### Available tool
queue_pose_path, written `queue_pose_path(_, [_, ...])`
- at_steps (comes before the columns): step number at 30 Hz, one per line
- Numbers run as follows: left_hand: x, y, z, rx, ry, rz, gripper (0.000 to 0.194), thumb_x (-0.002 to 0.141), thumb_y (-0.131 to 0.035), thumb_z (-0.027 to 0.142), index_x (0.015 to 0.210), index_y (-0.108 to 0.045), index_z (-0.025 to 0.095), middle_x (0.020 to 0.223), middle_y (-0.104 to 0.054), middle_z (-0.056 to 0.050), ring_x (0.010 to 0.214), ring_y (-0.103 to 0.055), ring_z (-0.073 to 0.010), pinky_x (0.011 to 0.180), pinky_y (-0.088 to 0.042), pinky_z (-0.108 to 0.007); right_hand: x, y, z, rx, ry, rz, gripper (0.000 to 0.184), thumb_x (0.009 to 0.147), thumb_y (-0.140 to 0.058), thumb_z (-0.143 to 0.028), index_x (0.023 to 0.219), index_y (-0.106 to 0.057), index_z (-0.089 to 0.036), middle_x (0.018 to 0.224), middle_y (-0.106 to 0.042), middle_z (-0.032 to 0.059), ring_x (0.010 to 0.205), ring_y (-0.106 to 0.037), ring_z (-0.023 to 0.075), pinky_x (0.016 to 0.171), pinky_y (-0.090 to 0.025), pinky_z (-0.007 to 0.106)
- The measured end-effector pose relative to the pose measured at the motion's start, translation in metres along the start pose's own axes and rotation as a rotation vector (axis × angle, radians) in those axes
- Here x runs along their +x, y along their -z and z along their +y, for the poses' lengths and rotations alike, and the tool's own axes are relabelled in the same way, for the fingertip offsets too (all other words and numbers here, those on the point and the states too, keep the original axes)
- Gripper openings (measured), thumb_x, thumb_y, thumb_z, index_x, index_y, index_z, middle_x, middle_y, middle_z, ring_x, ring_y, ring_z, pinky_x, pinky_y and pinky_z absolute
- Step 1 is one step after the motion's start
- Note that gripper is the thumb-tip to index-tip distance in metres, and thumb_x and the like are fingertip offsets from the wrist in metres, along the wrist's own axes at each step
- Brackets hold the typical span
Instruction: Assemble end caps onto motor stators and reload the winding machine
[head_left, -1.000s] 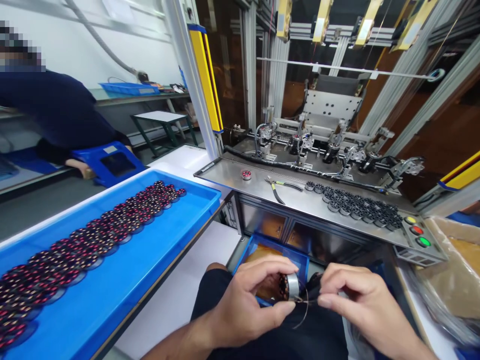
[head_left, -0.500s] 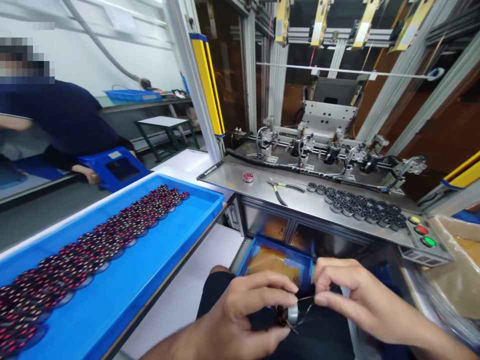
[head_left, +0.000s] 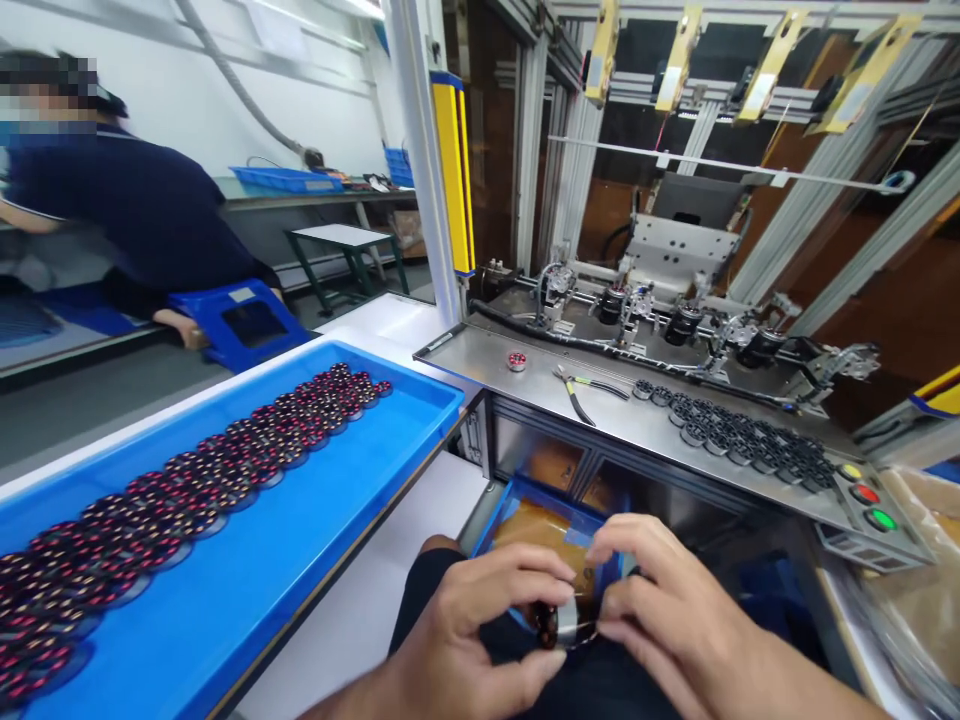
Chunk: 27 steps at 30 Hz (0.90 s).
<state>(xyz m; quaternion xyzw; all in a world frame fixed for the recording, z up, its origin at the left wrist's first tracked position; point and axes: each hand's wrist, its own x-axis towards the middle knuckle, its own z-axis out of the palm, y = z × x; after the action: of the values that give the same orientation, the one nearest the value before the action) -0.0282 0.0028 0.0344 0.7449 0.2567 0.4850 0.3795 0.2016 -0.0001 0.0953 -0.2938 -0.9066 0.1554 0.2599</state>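
Low in front of my lap, my left hand (head_left: 480, 625) grips a small motor stator (head_left: 567, 618) between thumb and fingers. The stator has a pale silvery ring and dark coppery windings, partly hidden by my fingers. Thin wire (head_left: 587, 638) runs from it toward my right hand (head_left: 667, 605). The thumb and a finger of that hand are pinched together on the wire, close beside the stator. Below the hands lie my dark-clothed legs.
A blue tray (head_left: 300, 560) on the left bears rows of red-and-black wound stators (head_left: 247, 440). On the machine's metal ledge are one red stator (head_left: 517, 361), pliers (head_left: 581, 390), several dark stators (head_left: 750, 435) and push buttons (head_left: 866, 495). A co-worker (head_left: 150, 200) sits far left.
My right hand has come in closer to the stator, and its grip on the wire has shifted. The left hand still holds the stator. The view has turned slightly left.
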Motion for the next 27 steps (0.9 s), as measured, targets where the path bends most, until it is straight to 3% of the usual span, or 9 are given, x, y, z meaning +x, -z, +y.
queue_pose_path(2, [-0.008, 0.006, -0.009, -0.132, 0.115, 0.071, 0.040, 0.069, -0.078, 0.007, 0.105, -0.072, 0.023, 0.106, -0.074, -0.008, 0.095, -0.072, -0.0213, 0.078, -0.059, -0.024, 0.014, 0.006, 0.029, 0.041, -0.112, -0.028, 0.008, 0.091, -0.059, -0.014, 0.086, -0.062, -0.019, 0.112, -0.062, 0.0097, 0.105, -0.061, 0.0185, 0.089, -0.053, 0.031])
queue_pose_path(4, [-0.013, 0.008, -0.019, -0.275, 0.231, 0.173, 0.032, 0.074, -0.077, 0.012, 0.105, -0.073, 0.021, 0.109, -0.072, -0.011, 0.098, -0.071, -0.0224, 0.081, -0.059, -0.026, 0.037, 0.006, 0.070, -0.050, -0.232, 0.117, 0.007, 0.088, -0.069, -0.024, 0.085, -0.064, -0.019, 0.113, -0.063, 0.0081, 0.106, -0.062, 0.0192, 0.094, -0.051, 0.032])
queue_pose_path(6, [-0.014, 0.007, -0.025, -0.383, 0.341, 0.266, 0.029, 0.078, -0.076, 0.017, 0.106, -0.072, 0.019, 0.113, -0.070, -0.012, 0.097, -0.070, -0.0213, 0.083, -0.057, -0.027, 0.064, -0.001, 0.113, -0.144, -0.321, 0.251, 0.023, 0.087, -0.070, -0.031, 0.100, -0.065, -0.013, 0.118, -0.061, 0.0137, 0.115, -0.059, 0.0250, 0.103, -0.045, 0.040])
queue_pose_path(8, [-0.012, 0.004, -0.028, -0.439, 0.435, 0.331, 0.030, 0.080, -0.076, 0.020, 0.109, -0.070, 0.017, 0.107, -0.070, -0.011, 0.089, -0.069, -0.0174, 0.082, -0.056, -0.025, 0.087, -0.011, 0.149, -0.196, -0.372, 0.289, 0.040, 0.089, -0.066, -0.040, 0.114, -0.062, -0.009, 0.123, -0.060, 0.0150, 0.122, -0.056, 0.0284, 0.106, -0.042, 0.045])
queue_pose_path(12, [-0.011, 0.002, -0.026, -0.484, 0.481, 0.400, 0.034, 0.081, -0.077, 0.027, 0.111, -0.068, 0.015, 0.094, -0.071, -0.008, 0.085, -0.066, -0.0158, 0.078, -0.054, -0.023, 0.105, -0.031, 0.183, -0.227, -0.410, 0.261, 0.040, 0.091, -0.065, -0.044, 0.117, -0.062, -0.013, 0.119, -0.063, 0.0088, 0.114, -0.061, 0.0273, 0.099, -0.049, 0.050])
queue_pose_path(16, [-0.012, 0.004, -0.023, -0.496, 0.478, 0.475, 0.028, 0.083, -0.074, 0.033, 0.104, -0.068, 0.017, 0.103, -0.070, -0.010, 0.087, -0.065, -0.0165, 0.073, -0.054, -0.024, 0.100, -0.034, 0.194, -0.178, -0.405, 0.219, 0.027, 0.094, -0.063, -0.038, 0.110, -0.064, -0.015, 0.112, -0.064, 0.0065, 0.104, -0.063, 0.0228, 0.091, -0.053, 0.044])
queue_pose_path(21, [-0.009, 0.001, -0.021, -0.437, 0.407, 0.522, 0.019, 0.083, -0.073, 0.031, 0.096, -0.069, 0.017, 0.103, -0.071, -0.009, 0.093, -0.066, -0.0183, 0.079, -0.054, -0.026, 0.095, -0.016, 0.196, -0.036, -0.421, 0.205, 0.027, 0.098, -0.054, -0.037, 0.107, -0.065, -0.014, 0.107, -0.065, 0.0048, 0.103, -0.064, 0.0213, 0.090, -0.053, 0.040])
queue_pose_path(25, [-0.008, -0.002, -0.021, -0.442, 0.380, 0.534, 0.016, 0.083, -0.072, 0.028, 0.095, -0.069, 0.018, 0.103, -0.072, -0.009, 0.094, -0.066, -0.0188, 0.080, -0.054, -0.027, 0.064, -0.011, 0.159, 0.152, -0.467, 0.246, 0.053, 0.104, -0.027, -0.048, 0.130, -0.054, -0.011, 0.104, -0.066, 0.0092, 0.095, -0.069, 0.0233, 0.080, -0.055, 0.033])
queue_pose_path(27, [-0.009, -0.003, -0.022, -0.485, 0.423, 0.512, 0.018, 0.085, -0.072, 0.029, 0.099, -0.069, 0.018, 0.104, -0.071, -0.008, 0.089, -0.065, -0.0162, 0.076, -0.054, -0.024, 0.030, -0.022, 0.126, 0.302, -0.466, 0.248, 0.051, 0.104, -0.027, -0.050, 0.138, -0.046, -0.017, 0.111, -0.066, 0.0135, 0.093, -0.070, 0.0228, 0.079, -0.058, 0.033])
